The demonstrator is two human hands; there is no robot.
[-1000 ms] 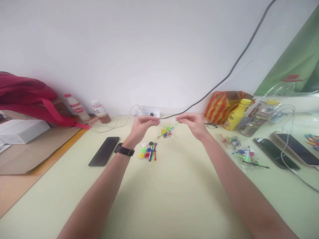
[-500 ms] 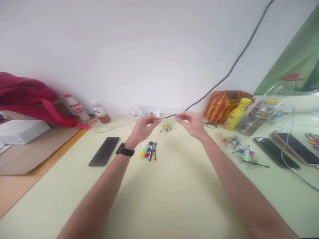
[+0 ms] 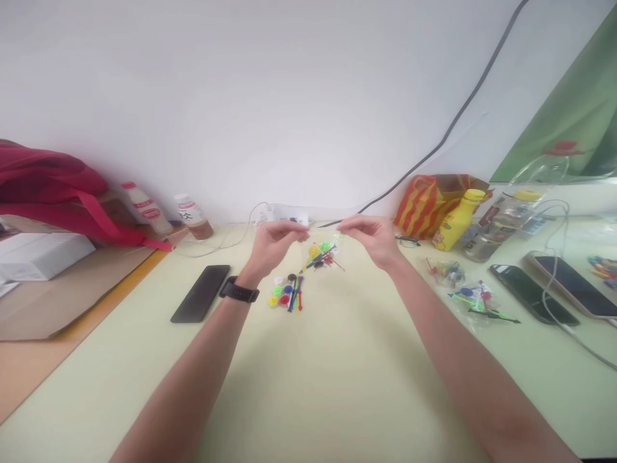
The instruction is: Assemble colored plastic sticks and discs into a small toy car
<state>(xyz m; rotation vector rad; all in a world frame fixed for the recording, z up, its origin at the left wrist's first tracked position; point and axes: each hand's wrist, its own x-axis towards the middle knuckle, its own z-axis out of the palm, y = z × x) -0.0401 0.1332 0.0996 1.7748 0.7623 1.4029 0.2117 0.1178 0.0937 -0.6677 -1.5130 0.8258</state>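
Note:
Between my hands hangs a small clear plastic bag (image 3: pixel 322 254) with yellow, green, blue, red and black plastic pieces inside. The fingertips of my left hand (image 3: pixel 274 247) pinch its upper left corner; a black watch (image 3: pixel 240 290) is on that wrist. At its upper right corner, my right hand (image 3: pixel 372 242) pinches it in the same way. Just below the bag, several round coloured pieces (image 3: pixel 284 299) lie on the table beside a row of thin arrow-like coloured sticks (image 3: pixel 295 294).
A black phone (image 3: pixel 200 294) lies left. On the right are another clear bag of pieces (image 3: pixel 477 299), two phones with a cable, a yellow bottle (image 3: pixel 457 222), a clear bottle and a striped bag (image 3: pixel 418 206). Two bottles (image 3: pixel 193 217) and a red cloth bag (image 3: pixel 53 186) stand at left.
The bag's contents have come lower and nearer between my hands and show larger and more spread. My left hand has shifted slightly left; my right hand has hardly moved.

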